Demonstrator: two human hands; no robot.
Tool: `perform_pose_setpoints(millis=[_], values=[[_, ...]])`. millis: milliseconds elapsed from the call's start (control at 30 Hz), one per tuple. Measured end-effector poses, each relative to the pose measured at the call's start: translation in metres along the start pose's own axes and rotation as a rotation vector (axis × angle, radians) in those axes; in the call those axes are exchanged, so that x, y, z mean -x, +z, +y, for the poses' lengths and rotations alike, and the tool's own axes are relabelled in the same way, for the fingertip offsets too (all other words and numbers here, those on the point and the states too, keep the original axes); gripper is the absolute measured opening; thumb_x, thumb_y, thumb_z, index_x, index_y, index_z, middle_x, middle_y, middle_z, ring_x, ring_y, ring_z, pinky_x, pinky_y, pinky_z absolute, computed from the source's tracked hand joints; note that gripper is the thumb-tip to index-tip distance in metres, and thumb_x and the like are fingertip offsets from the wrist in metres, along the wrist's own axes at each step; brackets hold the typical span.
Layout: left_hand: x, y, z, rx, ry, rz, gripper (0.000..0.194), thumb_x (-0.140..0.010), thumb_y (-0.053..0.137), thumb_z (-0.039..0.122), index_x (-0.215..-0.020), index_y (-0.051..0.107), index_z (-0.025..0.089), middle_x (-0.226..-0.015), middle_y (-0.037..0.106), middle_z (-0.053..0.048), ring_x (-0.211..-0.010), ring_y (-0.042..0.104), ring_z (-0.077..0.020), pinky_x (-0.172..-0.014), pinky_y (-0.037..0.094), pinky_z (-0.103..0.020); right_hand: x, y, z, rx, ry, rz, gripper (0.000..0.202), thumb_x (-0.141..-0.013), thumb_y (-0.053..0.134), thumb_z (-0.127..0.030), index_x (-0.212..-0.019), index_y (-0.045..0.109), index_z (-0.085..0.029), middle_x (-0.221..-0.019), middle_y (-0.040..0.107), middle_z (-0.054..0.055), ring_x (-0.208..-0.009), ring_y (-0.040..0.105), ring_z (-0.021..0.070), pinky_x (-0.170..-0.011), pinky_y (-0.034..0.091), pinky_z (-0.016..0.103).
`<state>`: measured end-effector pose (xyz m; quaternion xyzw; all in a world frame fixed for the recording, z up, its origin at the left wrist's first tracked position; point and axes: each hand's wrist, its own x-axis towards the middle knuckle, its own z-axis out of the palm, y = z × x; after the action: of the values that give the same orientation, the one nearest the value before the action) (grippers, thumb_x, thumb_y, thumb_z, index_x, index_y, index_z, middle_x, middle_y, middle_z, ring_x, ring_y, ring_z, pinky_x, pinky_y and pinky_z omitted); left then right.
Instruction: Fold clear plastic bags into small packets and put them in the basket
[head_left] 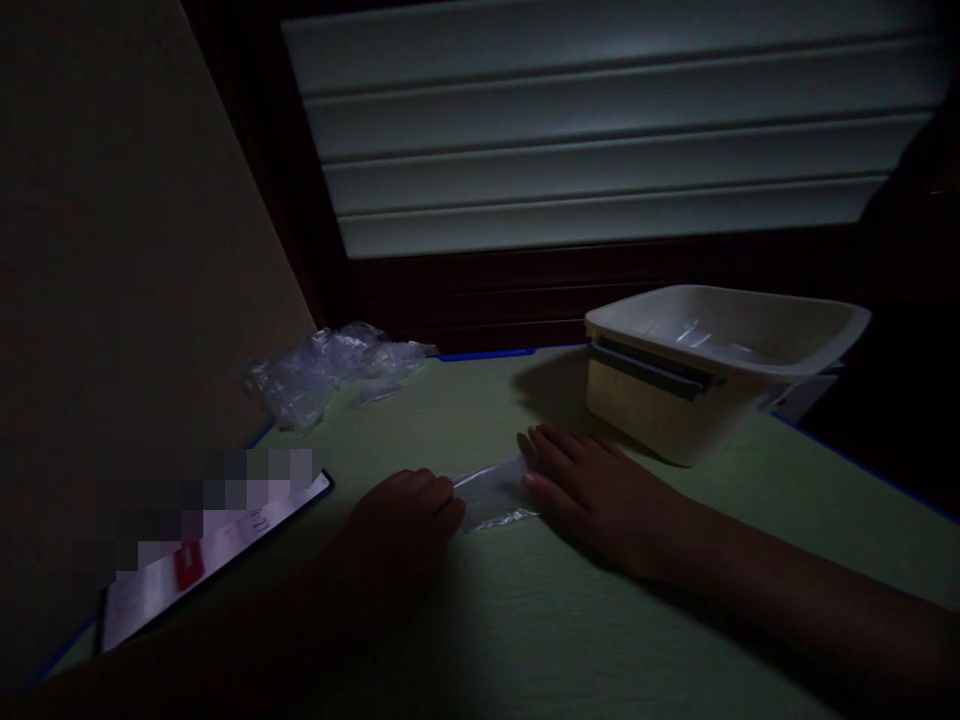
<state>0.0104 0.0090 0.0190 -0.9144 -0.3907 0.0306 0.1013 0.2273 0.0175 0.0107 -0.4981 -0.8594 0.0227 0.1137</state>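
Observation:
A small clear plastic bag [491, 492] lies on the green tabletop between my hands. My left hand [409, 515] is closed, its thumb and fingers pinching the bag's left end. Over the right end rests my right hand [589, 490], palm down with the fingers stretched out, the thumb on the plastic. Part of the bag is hidden under the right fingers. The scene is dim, so fine detail on the bag is hard to make out.
A heap of crumpled clear plastic bags [330, 370] lies at the back left. A cream plastic bin [645, 400] with a dark grey handle and clear plastic inside stands at the back right. A lit phone [225, 565] lies at the left edge. Behind the green table [525, 630] is a slatted panel [600, 130].

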Motion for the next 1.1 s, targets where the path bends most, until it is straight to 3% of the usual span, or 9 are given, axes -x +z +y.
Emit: perform_pose_setpoints(millis=[133,367,633,800,1100], values=[[0.0,0.0,-0.001,0.009,0.008,-0.009,0.02,-0.076,0.049,-0.001,-0.081,0.062,0.013,-0.084,0.062,-0.006,-0.077,0.056,-0.0215,-0.071,0.047,-0.035,-0.007,-0.004,0.004,-0.012,-0.034,0.04,0.03,-0.092,0.037,-0.026,-0.106,0.06,-0.013,-0.101,0.061,0.014,-0.089,0.058,0.0215,-0.08,0.042,0.034],[-0.002,-0.001,-0.002,0.016,0.003,-0.018,0.02,-0.077,0.046,-0.001,-0.079,0.06,0.013,-0.082,0.061,-0.006,-0.074,0.055,-0.0202,-0.069,0.046,-0.033,-0.008,-0.001,0.006,0.002,-0.076,0.041,0.023,-0.09,0.043,-0.023,-0.09,0.065,-0.016,-0.083,0.062,0.007,-0.077,0.057,0.0168,-0.074,0.039,0.028],[-0.002,0.002,-0.004,0.015,0.045,-0.034,0.019,-0.077,0.046,0.0,-0.081,0.06,0.012,-0.083,0.061,-0.007,-0.075,0.055,-0.0216,-0.068,0.047,-0.035,-0.008,0.0,0.007,0.013,-0.041,0.072,0.024,-0.09,0.042,-0.02,-0.103,0.061,-0.016,-0.091,0.062,0.009,-0.083,0.057,0.0187,-0.076,0.04,0.029],[0.0,0.003,-0.003,0.021,0.048,0.014,0.021,-0.077,0.043,0.0,-0.076,0.059,0.013,-0.077,0.059,-0.006,-0.072,0.054,-0.0206,-0.067,0.047,-0.035,-0.008,0.0,0.01,-0.011,-0.04,0.096,0.022,-0.089,0.043,-0.02,-0.097,0.064,-0.017,-0.083,0.062,0.007,-0.073,0.057,0.017,-0.069,0.041,0.029],[-0.002,-0.001,-0.003,0.033,0.032,-0.015,0.018,-0.077,0.047,0.002,-0.08,0.061,0.012,-0.082,0.062,-0.008,-0.075,0.056,-0.0216,-0.07,0.048,-0.037,-0.007,0.005,0.013,-0.152,-0.022,0.103,0.024,-0.082,0.054,-0.024,-0.102,0.065,-0.018,-0.089,0.061,0.008,-0.078,0.058,0.0187,-0.073,0.044,0.029]])
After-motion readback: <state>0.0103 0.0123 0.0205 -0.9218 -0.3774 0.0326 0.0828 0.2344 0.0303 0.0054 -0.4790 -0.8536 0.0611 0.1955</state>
